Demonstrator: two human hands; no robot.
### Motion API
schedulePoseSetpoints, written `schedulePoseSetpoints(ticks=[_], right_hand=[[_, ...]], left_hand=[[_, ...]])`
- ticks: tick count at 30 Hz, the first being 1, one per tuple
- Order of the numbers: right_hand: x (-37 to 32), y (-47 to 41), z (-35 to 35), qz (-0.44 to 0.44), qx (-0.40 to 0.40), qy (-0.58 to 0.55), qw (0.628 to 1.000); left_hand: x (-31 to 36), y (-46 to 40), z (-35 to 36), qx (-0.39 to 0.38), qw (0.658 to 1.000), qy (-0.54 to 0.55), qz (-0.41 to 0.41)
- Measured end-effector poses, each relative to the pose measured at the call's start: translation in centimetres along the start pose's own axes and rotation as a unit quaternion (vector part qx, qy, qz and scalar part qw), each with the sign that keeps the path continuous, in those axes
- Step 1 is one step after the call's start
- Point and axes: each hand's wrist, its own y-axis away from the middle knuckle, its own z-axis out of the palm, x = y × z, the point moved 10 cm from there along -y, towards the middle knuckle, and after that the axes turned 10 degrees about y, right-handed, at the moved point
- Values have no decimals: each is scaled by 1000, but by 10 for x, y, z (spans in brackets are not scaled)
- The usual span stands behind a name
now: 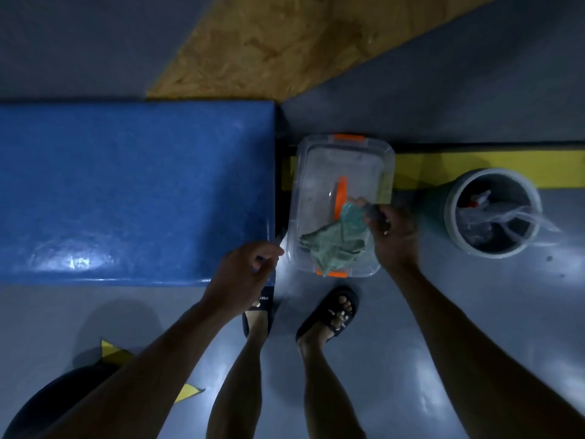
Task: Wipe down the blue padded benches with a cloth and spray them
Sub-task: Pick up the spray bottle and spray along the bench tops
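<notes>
The blue padded bench (136, 191) fills the left of the view, its top glossy near the front edge. On the floor beside its right end stands a clear plastic box (304, 172) with orange latches. A green cloth (332, 248) lies crumpled in the box's near end. One end of it rises to my right hand (392, 236), which grips it over the box's right rim. My left hand (247, 274) hovers at the bench's near right corner, fingers loosely curled and holding nothing I can make out.
A round grey bucket (452, 217) stands right of the box, with a plastic bag and what looks like a spray bottle (478, 198) inside. My sandalled feet (332, 312) stand just in front of the box. A yellow floor stripe (474, 166) runs behind the bucket.
</notes>
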Motion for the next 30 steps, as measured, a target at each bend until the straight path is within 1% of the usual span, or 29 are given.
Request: schedulePoseSetpoints(ticks=[4,8,11,13,15,18,22,24,27,30], right_hand=[[-72,42,-50,-70,-37,-73,994],[-163,88,-104,-121,-80,-145,979],[-223,118,-142,-142,-99,-186,967],[-253,132,-166,-142,-103,-179,968],[-278,146,-187,-138,-110,-174,969],[-317,165,-221,-145,-112,-176,967],[-357,186,-265,-150,-97,-177,968],[-372,197,-285,-153,-90,-200,964],[-386,211,-300,-135,-116,-220,959],[-395,225,-313,-138,-86,-227,960]], left_hand=[[57,23,-22,-5,999,27,33],[134,62,-48,-35,991,102,79],[179,93,-75,-37,992,58,110],[202,116,-97,-24,989,19,143],[224,141,-115,-30,983,1,184],[250,181,-139,-53,974,-3,219],[276,222,-165,-66,971,-30,229],[294,241,-176,-71,968,-26,241],[316,264,-185,-77,962,-8,262],[328,278,-190,-77,958,-6,276]])
